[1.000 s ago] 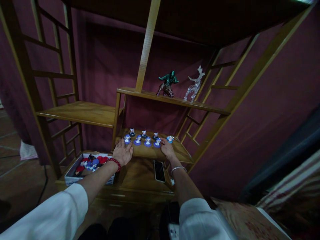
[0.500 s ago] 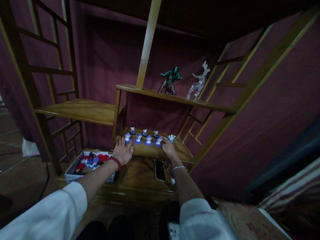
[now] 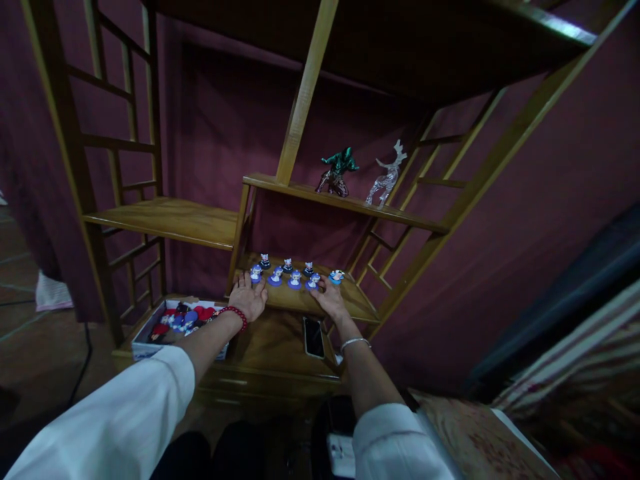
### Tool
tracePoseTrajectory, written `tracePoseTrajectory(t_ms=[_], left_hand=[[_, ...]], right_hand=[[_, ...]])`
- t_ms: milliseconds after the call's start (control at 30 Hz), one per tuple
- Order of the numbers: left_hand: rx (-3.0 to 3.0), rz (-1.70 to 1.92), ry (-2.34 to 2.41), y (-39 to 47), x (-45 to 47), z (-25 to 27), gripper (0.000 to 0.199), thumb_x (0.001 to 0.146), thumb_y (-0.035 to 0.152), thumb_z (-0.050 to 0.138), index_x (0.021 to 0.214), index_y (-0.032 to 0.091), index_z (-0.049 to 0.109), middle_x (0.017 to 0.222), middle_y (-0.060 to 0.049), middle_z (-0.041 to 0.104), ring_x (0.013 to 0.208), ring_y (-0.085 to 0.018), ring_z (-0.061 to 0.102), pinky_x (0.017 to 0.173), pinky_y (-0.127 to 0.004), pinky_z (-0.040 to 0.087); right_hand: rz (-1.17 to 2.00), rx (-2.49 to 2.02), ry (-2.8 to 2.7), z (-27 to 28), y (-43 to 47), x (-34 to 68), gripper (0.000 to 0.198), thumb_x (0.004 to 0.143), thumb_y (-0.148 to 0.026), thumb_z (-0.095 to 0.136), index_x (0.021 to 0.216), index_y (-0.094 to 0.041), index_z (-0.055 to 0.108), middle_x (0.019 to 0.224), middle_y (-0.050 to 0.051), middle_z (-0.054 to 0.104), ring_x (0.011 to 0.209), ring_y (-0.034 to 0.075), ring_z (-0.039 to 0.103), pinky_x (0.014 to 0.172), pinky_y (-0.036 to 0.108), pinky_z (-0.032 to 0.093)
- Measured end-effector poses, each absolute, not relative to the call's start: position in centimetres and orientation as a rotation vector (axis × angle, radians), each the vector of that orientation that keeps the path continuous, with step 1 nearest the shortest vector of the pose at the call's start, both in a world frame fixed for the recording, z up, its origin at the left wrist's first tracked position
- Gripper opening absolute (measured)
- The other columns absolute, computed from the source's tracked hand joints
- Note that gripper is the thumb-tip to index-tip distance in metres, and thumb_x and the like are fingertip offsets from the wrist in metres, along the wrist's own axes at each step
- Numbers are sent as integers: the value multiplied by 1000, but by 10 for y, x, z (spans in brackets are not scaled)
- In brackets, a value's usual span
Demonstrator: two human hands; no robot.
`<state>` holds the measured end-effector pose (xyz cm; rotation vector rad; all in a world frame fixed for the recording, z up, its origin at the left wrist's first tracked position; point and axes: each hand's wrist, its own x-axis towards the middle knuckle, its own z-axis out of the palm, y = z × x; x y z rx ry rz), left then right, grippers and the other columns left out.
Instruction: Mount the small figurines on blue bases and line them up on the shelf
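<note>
My left hand (image 3: 249, 299) lies open at the left end of a front row of small purple-and-white figurines, its fingertips at the leftmost purple figurine (image 3: 256, 273). At the row's right end, my right hand (image 3: 331, 299) has its thumb and fingers closed about the base of the rightmost purple figurine (image 3: 313, 281); the exact contact is small and partly hidden. Between them stand two more, a purple figurine (image 3: 276, 275) and another purple figurine (image 3: 295, 279). Behind is a row of dark-based figurines (image 3: 287, 265). A blue-based figurine (image 3: 336, 276) stands right of the right hand.
A white box (image 3: 145, 349) of red, blue and dark figurines sits lower left. A phone (image 3: 313, 338) lies below the figurines' shelf (image 3: 285, 301). Overhead, the upper shelf (image 3: 300, 190) bears a green-and-bronze figure (image 3: 340, 171) and a clear deer (image 3: 386, 177). Wooden posts frame both sides.
The view has shifted slightly. My left hand has turned its palm more upward beside the leftmost figurine. My right thumb has moved to the front of the rightmost purple figurine.
</note>
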<state>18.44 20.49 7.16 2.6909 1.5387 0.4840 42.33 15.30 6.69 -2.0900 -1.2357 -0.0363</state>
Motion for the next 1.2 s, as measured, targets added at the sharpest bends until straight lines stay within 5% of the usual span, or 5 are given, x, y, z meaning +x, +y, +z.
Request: tracePoseTrajectory(t_ms=[1200], left_hand=[[2687,472,1538,206,185,71,48,85,38,28,130,24,37,138,-11,31,125,-31,26,98,-44,21]], right_hand=[[-105,-2274,-1242,72,152,413,53,73,-47,51,121,-24,45,107,3,59,105,22,47,82,32,40]])
